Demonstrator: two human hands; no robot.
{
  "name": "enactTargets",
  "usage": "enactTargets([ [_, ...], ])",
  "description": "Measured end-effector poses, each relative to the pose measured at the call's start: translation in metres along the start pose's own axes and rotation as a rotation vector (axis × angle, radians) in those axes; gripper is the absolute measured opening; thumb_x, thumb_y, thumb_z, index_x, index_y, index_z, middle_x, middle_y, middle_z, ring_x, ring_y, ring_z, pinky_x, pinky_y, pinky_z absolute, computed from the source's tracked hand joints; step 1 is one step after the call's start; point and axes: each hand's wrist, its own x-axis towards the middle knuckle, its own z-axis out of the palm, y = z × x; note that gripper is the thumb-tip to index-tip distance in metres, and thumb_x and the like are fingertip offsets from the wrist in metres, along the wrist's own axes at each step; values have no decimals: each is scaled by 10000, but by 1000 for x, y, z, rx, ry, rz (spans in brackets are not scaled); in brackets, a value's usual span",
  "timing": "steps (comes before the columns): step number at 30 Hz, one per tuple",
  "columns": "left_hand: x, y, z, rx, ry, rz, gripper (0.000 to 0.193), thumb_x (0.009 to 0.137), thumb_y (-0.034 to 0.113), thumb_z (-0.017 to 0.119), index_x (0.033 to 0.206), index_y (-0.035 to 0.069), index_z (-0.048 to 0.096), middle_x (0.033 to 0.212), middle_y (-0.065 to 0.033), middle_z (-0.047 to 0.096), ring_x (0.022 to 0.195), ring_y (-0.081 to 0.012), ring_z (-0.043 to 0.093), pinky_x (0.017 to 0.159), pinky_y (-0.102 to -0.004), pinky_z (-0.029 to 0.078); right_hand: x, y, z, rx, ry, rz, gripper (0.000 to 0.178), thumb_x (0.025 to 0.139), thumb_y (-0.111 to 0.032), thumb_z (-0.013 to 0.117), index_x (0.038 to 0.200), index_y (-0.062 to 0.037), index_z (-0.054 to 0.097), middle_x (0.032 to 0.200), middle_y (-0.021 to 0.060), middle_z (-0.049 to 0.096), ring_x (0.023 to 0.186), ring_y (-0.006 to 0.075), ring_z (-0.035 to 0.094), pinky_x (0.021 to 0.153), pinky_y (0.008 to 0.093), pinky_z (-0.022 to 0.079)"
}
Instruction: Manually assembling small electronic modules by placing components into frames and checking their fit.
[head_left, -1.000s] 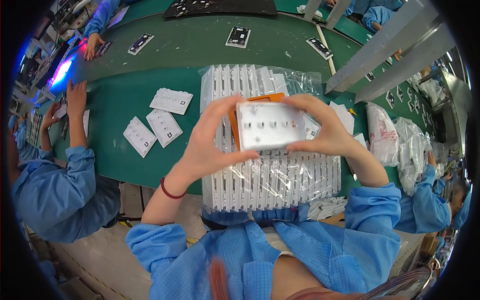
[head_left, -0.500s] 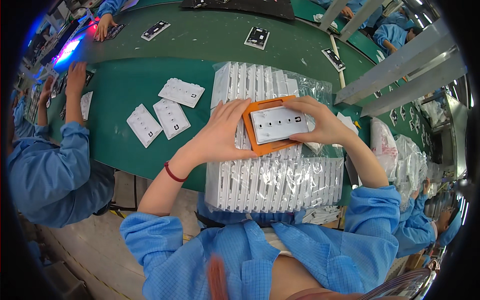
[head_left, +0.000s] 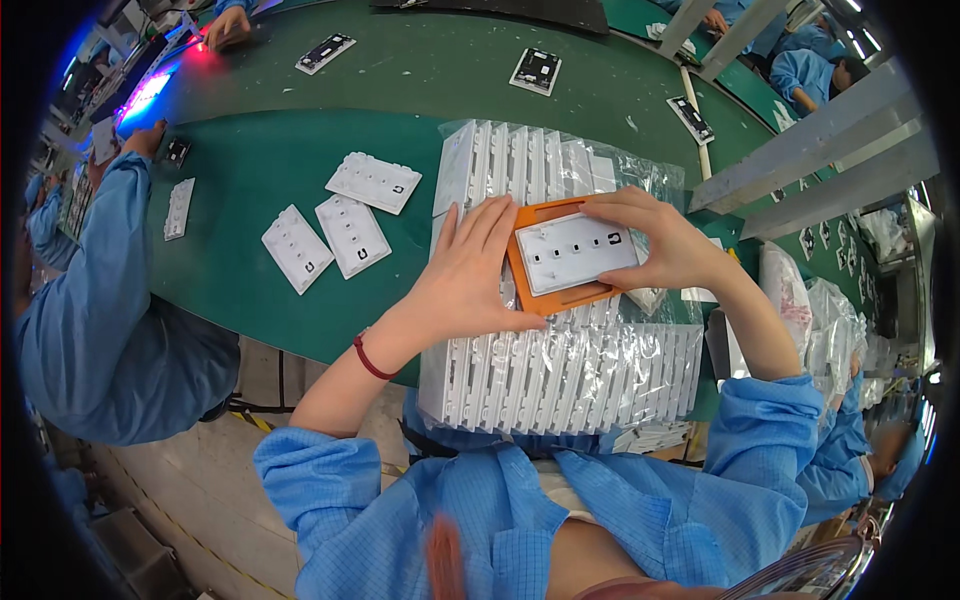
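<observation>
Over the stacked white parts, an orange frame (head_left: 543, 306) is held between my two hands, with a white plastic panel (head_left: 568, 262) lying in it. The panel has a row of small dark openings and a black mark at its right end. My left hand (head_left: 470, 268) is closed against the frame's left side, fingers at the top and thumb at the bottom. My right hand (head_left: 662, 240) pinches the right end, fingers above and thumb on the panel's lower edge. Below them, rows of white plastic parts (head_left: 560, 378) stand packed in clear film.
Three loose white panels (head_left: 347, 235) lie on the green mat to the left. Dark assembled units (head_left: 536, 71) sit along the far bench. A co-worker's sleeve (head_left: 95, 270) is at the left. Metal posts (head_left: 800, 150) and plastic bags (head_left: 825, 325) stand at the right.
The view has shifted slightly, so the bench appears farther right. My hands keep their hold on the frame and panel. The left co-worker's arms have moved, uncovering a white part on the mat.
</observation>
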Motion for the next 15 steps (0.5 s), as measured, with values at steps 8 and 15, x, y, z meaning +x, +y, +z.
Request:
enactTargets([
  [8,3,-3,2,7,6,33,1116,526,495,760,1296,-111,225,1341,-232,267,1288,-327,221,1052,-513,126,2,5,1,-11,0,-28,635,584,-172,745,1160,-21,526,1163,148,527,1035,291,499,878,357,412],
  [15,2,-4,4,13,9,30,1118,517,493,762,1295,-108,231,1335,-223,275,1280,-324,238,1051,-515,127,3,2,1,-58,-40,9,635,581,-170,750,1159,-23,532,1155,152,526,1034,293,502,876,357,421],
])
